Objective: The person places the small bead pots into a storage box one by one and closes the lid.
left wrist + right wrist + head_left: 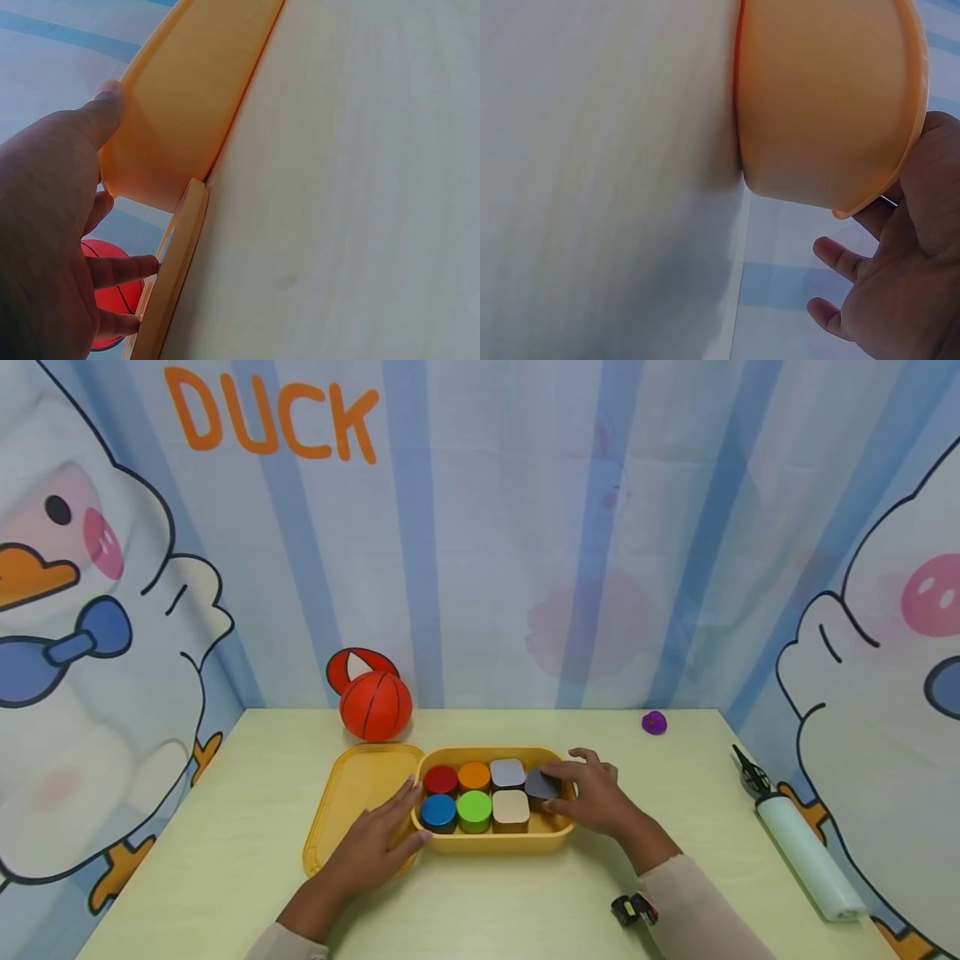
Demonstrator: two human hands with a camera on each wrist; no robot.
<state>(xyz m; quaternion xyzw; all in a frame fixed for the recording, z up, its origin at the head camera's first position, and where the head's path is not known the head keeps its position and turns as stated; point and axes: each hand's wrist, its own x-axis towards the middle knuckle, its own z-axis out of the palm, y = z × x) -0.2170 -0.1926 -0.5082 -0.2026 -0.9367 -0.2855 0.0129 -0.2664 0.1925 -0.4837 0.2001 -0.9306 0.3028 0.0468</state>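
Observation:
A yellow box (495,843) stands at the middle of the table with several coloured blocks inside. Red (440,778), orange (474,774) and light grey (507,772) blocks make up its back row. In front of them sit blue (438,811), green (474,809) and beige (511,808) ones. My right hand (592,789) pinches a dark grey block (542,785) at the box's right end, thumb in front. At the other end, my left hand (375,843) rests against the box's left side, its fingers extended. The left wrist view shows that thumb touching the box wall (187,97).
A yellow lid (337,802) lies left of the box, partly beneath my left hand. Behind it is a red toy basketball (377,706). Purple toy (654,722) at the back right, small black object (633,910) near my right sleeve, pale green cylinder with black tip (810,860) farther right.

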